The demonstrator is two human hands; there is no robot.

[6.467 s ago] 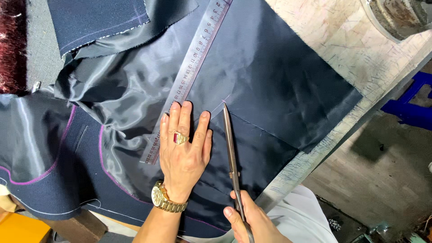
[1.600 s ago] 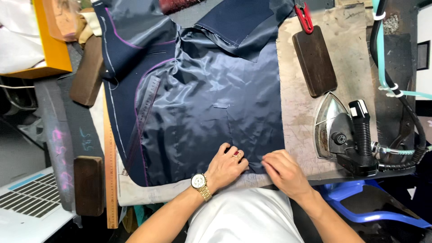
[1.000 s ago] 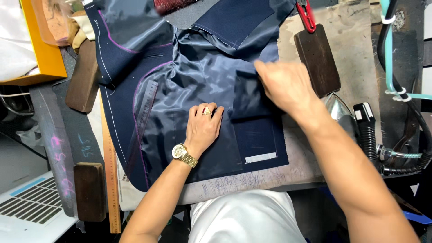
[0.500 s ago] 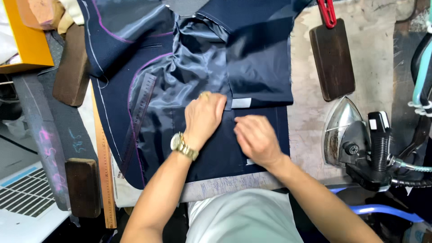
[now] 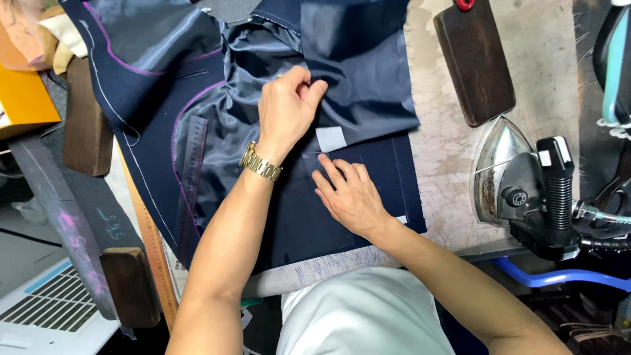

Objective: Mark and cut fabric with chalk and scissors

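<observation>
Where hands (image 5: 286, 105) press cloth (image 5: 355, 197): iron (image 5: 519, 184) rightward.

The navy garment (image 5: 342, 197) runs off the top edge of the frame; its full outline cannot be told. The left hand (image 5: 286, 108) covers the fold it pinches, fingertips hidden in the cloth. The iron (image 5: 519, 181) hose leaves at the right edge. The wooden block (image 5: 473, 59) is cut at the top. The orange box (image 5: 23, 98) is cropped at upper left.
</observation>
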